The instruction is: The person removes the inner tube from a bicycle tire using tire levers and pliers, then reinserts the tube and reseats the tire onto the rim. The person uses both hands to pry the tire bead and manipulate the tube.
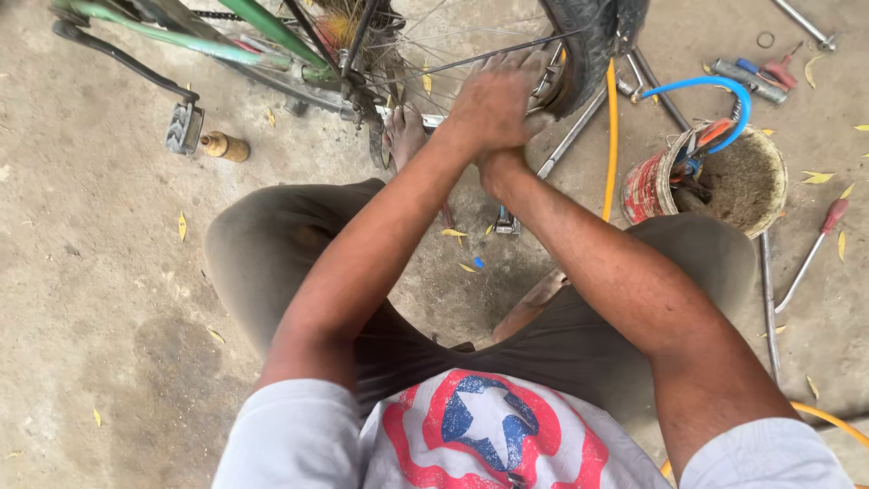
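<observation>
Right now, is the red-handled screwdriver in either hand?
No, the screwdriver lies on the ground right of the bucket, while both hands press at the wheel.

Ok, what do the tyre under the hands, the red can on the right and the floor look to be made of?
The tyre looks like black rubber, matte, curved over the wheel rim. The red can looks like painted metal, worn and stained, with a thin rim. The floor appears to be bare concrete, grey, rough and blotchy. Both hands, left hand and right hand, press at the wheel.

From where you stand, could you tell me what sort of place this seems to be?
Probably an informal bicycle repair spot: a bicycle wheel under both hands, loose tools like a screwdriver on the bare concrete floor, and a bucket.
</observation>
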